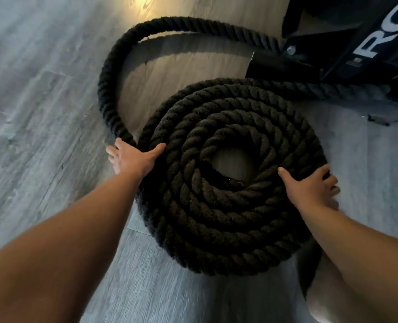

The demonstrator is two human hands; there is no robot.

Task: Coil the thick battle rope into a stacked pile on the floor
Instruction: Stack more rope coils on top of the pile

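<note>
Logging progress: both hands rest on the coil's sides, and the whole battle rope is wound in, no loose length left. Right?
Not quite. The head view shows a loose loop of battle rope outside the coil, arcing from beside the left hand toward the black rig. The left hand and the right hand do rest on the coil's sides.

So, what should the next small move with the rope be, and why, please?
Probably draw the loose loop in with the left hand and lay it on the coil: it arcs uncoiled toward the black rack, while the right hand rests on the opposite rim.
</note>
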